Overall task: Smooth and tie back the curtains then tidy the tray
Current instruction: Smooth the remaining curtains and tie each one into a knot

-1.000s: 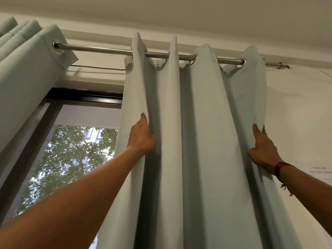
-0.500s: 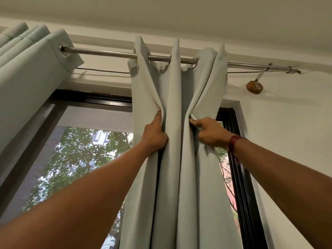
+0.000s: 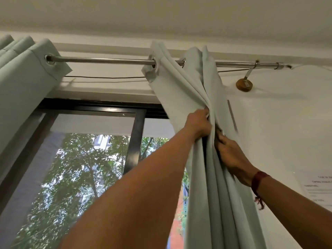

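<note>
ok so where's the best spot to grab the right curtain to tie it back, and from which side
Grip the curtain at the bunched waist just below where the left hand and right hand pinch it. The folds narrow to one bundle there, while above they fan out to the rod. Probably come from the window side, wrapping toward the wall.

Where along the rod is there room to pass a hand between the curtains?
Free: the bare rod between the left curtain and right curtain; also right of it, toward the wooden wall mount. Crowded: where left hand and right hand bunch the folds.

Bunched curtain (image 3: 212, 159) hangs from rod (image 3: 107, 60), right of window (image 3: 86, 168).
</note>
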